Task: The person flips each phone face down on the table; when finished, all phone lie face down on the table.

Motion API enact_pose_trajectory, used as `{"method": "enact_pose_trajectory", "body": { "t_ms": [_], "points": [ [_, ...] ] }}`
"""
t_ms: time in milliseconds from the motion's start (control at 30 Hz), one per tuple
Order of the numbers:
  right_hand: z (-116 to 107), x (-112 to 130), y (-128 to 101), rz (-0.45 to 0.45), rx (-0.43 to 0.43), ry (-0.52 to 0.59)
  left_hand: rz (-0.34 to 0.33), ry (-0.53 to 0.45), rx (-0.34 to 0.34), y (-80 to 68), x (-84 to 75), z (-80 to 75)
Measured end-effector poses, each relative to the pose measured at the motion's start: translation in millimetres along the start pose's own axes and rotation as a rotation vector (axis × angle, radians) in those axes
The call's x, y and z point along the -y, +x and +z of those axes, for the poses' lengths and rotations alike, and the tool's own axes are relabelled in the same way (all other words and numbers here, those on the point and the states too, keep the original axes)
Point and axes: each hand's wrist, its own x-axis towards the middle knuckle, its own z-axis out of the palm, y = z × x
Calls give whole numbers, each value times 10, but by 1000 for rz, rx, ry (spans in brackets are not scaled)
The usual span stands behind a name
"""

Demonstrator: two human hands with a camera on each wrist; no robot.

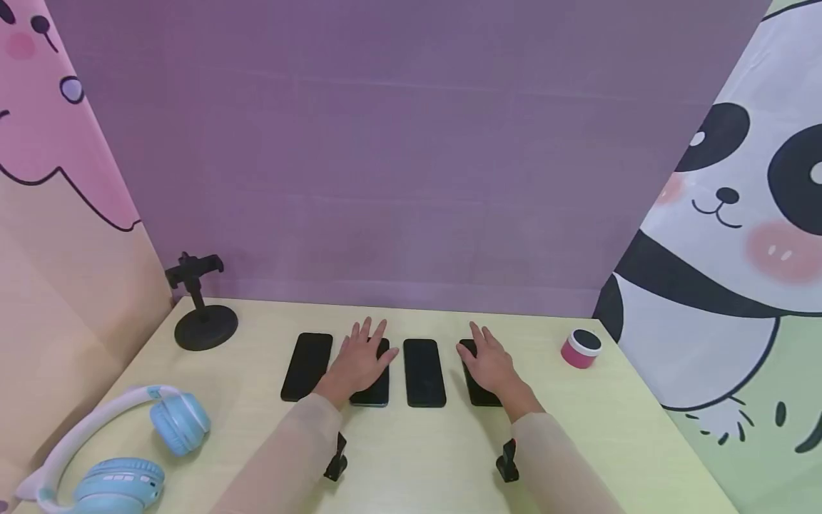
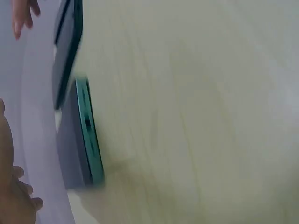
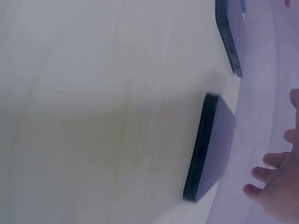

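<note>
Several black smartphones lie in a row on the pale wooden table [image 1: 411, 464]. My left hand [image 1: 358, 364] is over the second phone [image 1: 377, 395], fingers spread, covering part of its screen. Left of it lies another phone [image 1: 307, 366], and a third phone [image 1: 424, 373] lies between my hands. At the row's right end, my right hand [image 1: 491, 365] is above a phone [image 1: 480, 394], with extended fingers. The left wrist view shows the teal bottom edge of a phone [image 2: 88, 135] beside my left hand. In the right wrist view, my right fingers [image 3: 264, 175] appear past a dark-edged phone [image 3: 212, 147].
A black phone stand [image 1: 204, 325] is at the back left. Light-blue and white headphones [image 1: 118, 478] lie at the front left. Toward the right edge sits a pink jar with a white-and-black lid [image 1: 581, 348]. A purple backdrop [image 1: 411, 157] rises behind the table.
</note>
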Motion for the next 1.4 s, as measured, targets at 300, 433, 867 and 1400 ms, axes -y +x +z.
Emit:
{"method": "enact_pose_trajectory", "body": {
  "t_ms": [300, 433, 867, 1400],
  "points": [
    [-119, -302, -197, -1, -5, 75, 93, -44, 40, 98, -518, 258],
    [-139, -419, -248, 17, -19, 88, 107, -23, 45, 147, -727, 374],
    [-24, -586, -279, 10, -14, 147, 61, -270, 22, 237, -1257, 755],
    [-41, -594, -267, 56, 12, 271, -58, -396, 53, 233, -1510, 909]
  ]
}}
